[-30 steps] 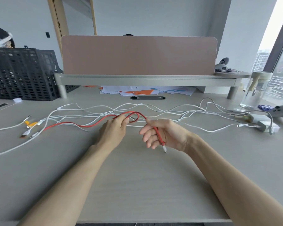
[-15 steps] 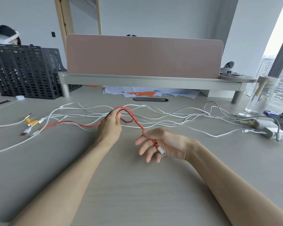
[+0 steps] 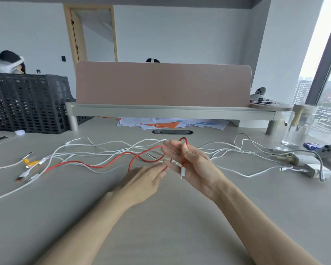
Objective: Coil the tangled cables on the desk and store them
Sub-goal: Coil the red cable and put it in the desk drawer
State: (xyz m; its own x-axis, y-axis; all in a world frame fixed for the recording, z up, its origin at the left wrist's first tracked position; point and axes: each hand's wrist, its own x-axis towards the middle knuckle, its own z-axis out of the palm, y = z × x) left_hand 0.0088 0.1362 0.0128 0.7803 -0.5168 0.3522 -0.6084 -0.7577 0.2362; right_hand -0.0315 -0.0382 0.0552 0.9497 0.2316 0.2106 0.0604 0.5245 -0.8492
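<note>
I judge the red cable (image 3: 93, 166) light and limp: right hand (image 3: 196, 165) fingers pinch it near its plug (image 3: 182, 172), left hand (image 3: 141, 180) fingers relaxed.

Your left fingers (image 3: 155, 174): motion-blurred, so their grip can't be told.
White cable (image 3: 11, 191): cut off at the frame's left edge.
Papers (image 3: 170, 124): half hidden under the shelf (image 3: 170, 111).

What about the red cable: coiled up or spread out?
Mostly spread out: only one loop of the red cable sits in the right hand, and the rest trails left across the desk.
</note>
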